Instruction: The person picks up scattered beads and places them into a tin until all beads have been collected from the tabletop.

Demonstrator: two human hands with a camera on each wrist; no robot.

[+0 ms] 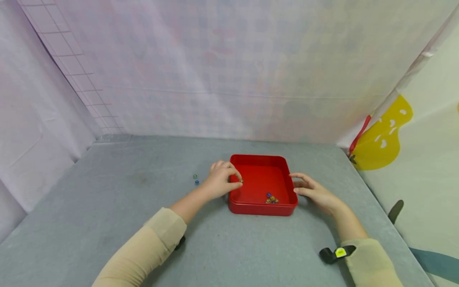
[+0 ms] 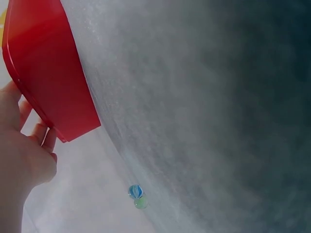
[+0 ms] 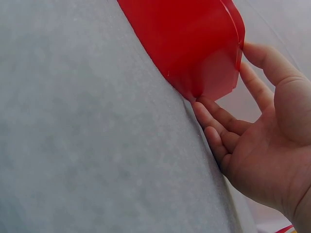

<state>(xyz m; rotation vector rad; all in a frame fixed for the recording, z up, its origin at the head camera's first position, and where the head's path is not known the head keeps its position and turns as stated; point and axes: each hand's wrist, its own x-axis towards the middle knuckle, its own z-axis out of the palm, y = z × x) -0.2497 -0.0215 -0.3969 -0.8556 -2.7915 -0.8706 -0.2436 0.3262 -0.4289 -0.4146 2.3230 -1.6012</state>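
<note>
A red square box (image 1: 263, 210) stands on the grey table. My left hand (image 1: 223, 180) reaches over its left rim, pinching a small brownish-gold marble (image 1: 241, 181) between thumb and forefinger. In the left wrist view, the box hides the left hand's (image 2: 24, 145) fingertips and the marble. Blue and gold marbles (image 1: 272, 199) lie clustered in the box's front right corner. At the box's right side, my right hand (image 1: 317, 193) touches the wall with extended fingers; the right wrist view has its fingertips (image 3: 250, 48) right at the rim.
Left of the box, a green marble (image 1: 195, 176) and a blue marble (image 1: 197, 182) lie on the grey tabletop (image 1: 107, 207). Pale cloth (image 1: 222, 79) hangs behind the table, and printed cloth (image 1: 430, 159) hangs along its right edge.
</note>
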